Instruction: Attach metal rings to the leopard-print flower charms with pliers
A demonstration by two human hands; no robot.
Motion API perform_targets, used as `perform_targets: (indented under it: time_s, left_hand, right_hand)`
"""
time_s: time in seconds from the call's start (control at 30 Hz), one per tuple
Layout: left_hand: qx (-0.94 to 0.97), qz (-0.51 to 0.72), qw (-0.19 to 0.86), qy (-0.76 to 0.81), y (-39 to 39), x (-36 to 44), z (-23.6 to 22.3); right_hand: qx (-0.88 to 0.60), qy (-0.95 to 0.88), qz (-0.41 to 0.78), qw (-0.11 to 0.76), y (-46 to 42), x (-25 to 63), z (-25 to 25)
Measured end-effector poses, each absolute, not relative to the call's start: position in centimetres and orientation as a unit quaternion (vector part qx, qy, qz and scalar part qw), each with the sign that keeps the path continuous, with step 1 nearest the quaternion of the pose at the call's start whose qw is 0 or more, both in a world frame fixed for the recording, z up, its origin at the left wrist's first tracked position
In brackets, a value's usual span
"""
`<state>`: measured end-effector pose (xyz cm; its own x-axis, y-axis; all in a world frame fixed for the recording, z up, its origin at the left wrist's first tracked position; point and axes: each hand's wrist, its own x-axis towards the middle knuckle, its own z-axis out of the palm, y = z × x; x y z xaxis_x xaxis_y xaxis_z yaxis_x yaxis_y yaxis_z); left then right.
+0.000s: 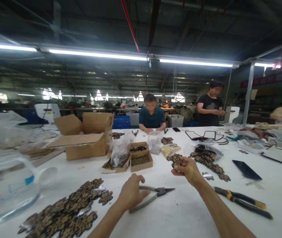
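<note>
My right hand (189, 170) is raised over the table, its thumb and fingers closed on a leopard-print, flower-shaped patch (177, 160). My left hand (131, 191) is at the handle ends of grey-handled pliers (159, 191) lying on the table. Its thumb and forefinger are apart, with one handle between them; whether they touch it I cannot tell. To the left of that hand lies a heap of similar leopard-print patches (66, 211), some showing silvery backing. More patches (206, 157) are strewn beyond my right hand, partly under clear plastic.
Small cardboard boxes of metal bits (140, 160) stand ahead, beside a large open carton (86, 145). A clear jug (9, 188) is at left. Yellow-black pliers (242, 200) and a dark phone (247, 169) lie at right. A person (152, 115) works across the white table (175, 218).
</note>
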<state>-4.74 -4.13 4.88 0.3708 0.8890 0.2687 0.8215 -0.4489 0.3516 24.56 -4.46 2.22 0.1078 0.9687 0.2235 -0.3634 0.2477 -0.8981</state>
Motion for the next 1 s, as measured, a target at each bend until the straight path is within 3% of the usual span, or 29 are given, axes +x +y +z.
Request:
perform_targets:
  time_s: [0.17,0.33,1.0]
  left_hand:
    - [0.818,0.321,0.111,0.465,-4.8,2.3,6.1]
    - [0.808,0.38,0.078,0.443,-4.4,6.4,4.6]
    - [0.786,0.441,0.08,0.426,-4.9,5.6,1.9]
  right_hand:
    - [-0.339,-0.432,0.497,0.672,-4.7,23.8,2.2]
    - [-0.347,-0.411,0.492,0.685,-4.7,23.0,2.0]
    - [-0.405,-0.442,0.431,0.675,-4.7,20.4,0.1]
